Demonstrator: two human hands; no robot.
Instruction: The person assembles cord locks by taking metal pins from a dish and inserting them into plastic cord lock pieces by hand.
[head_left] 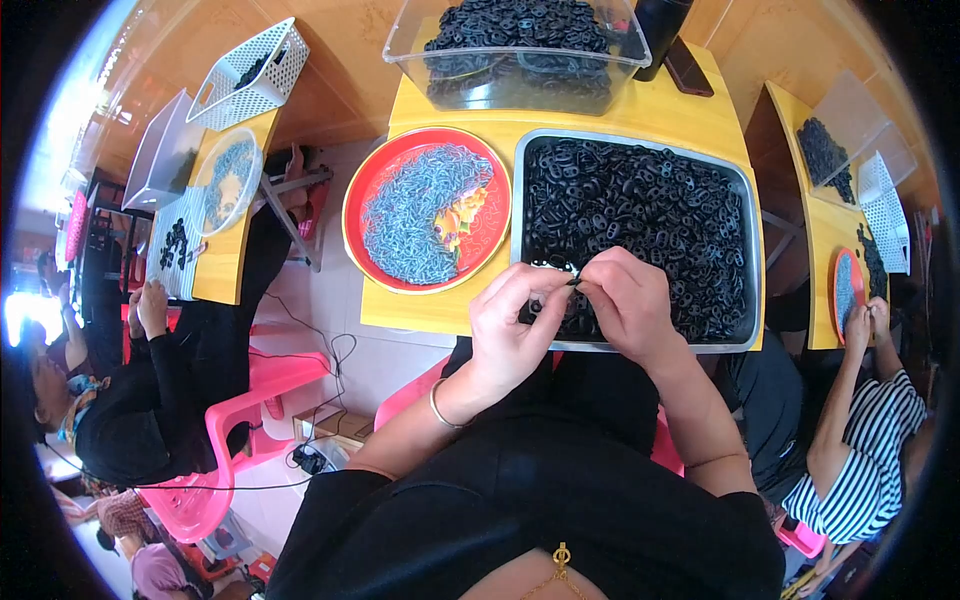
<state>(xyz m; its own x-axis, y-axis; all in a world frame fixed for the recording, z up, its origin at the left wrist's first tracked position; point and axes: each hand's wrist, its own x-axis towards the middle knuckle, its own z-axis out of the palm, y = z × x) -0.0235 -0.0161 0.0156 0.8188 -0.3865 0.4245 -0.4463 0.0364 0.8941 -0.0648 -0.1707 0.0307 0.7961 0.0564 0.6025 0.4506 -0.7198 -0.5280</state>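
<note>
Your left hand [512, 318] and right hand [634, 305] pinched a small black piece [573, 282] above the metal tray [752, 255]; the round red tray [484, 236] bore a floral print [461, 213].

Pink chair [262, 385], white perforated basket [250, 80]

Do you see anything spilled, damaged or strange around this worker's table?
Nothing looks spilled or damaged on the table: the black parts lie inside the metal tray, the silvery pieces inside the red tray. Only the dark cable, tangled on the floor to the left, looks untidy.
</note>
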